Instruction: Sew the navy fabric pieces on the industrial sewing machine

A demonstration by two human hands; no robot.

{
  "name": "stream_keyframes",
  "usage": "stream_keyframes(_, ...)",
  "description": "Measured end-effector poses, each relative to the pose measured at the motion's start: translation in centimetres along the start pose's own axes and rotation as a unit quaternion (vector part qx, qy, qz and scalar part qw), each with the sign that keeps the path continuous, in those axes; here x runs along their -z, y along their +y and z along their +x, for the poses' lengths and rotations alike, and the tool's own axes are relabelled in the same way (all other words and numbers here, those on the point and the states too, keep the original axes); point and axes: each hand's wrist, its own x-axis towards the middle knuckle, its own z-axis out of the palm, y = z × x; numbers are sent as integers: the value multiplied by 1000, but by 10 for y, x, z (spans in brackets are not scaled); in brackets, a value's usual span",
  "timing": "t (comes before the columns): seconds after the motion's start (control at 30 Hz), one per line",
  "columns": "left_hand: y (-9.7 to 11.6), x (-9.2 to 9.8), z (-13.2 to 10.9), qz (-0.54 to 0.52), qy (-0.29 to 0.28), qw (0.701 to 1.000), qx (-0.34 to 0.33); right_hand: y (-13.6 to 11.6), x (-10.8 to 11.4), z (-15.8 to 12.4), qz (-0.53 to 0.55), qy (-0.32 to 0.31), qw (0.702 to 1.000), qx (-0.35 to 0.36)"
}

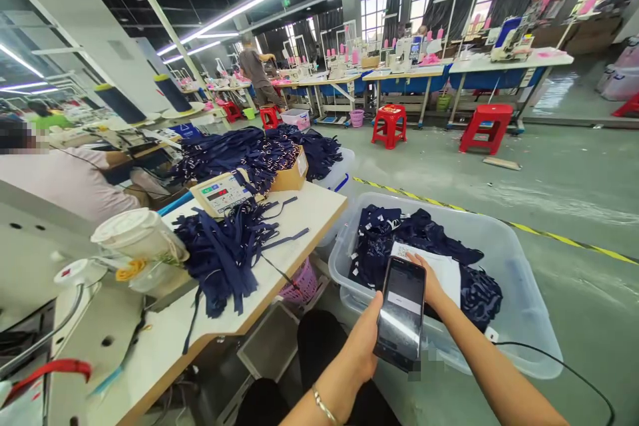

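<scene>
A dark smartphone point(399, 309) is in my left hand point(367, 339), which grips its left edge; its screen is lit with a pale band across it. My right hand point(430, 283) is behind the phone's upper right edge, its fingers on a white sheet of paper point(446, 276) with a printed code at its top left corner. The phone hides part of that hand and much of the sheet. Beneath the paper, dark navy garments point(439, 236) fill part of a clear plastic bin point(524, 293).
Left of me is a sewing table point(279, 273) with navy straps point(219, 253), a control panel point(222, 193) and a cardboard box point(292, 173). A black cable point(564, 363) trails from the bin's right side. Red stools point(389, 126) and machine tables stand beyond. A co-worker point(64, 176) sits at left.
</scene>
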Motion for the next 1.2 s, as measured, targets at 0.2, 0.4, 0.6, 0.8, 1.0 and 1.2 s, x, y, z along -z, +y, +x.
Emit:
stream_keyframes(0.2, 7, 6, -12, -21, 9, 1000, 3, -12, 13, -27, 58, 65, 995, -52)
stream_keyframes(0.4, 8, 12, -25, -37, 0, 999, 13, -45, 34, -88, 149, 44, 977, -146)
stream_keyframes(0.6, 7, 21, -38, -41, -8, 999, -19, -96, 63, -106, 310, 7, 928, -207)
stream_keyframes(0.8, 5, 37, -53, -37, 24, 998, -46, -170, 69, -86, 481, -95, 856, -165)
stream_keyframes(1.0, 7, 57, -79, -52, 14, 992, -112, -220, 49, -72, 446, -112, 874, -153)
stream_keyframes(1.2, -3, 79, -97, -4, 19, 987, -161, -241, 25, -72, 412, -94, 893, -156)
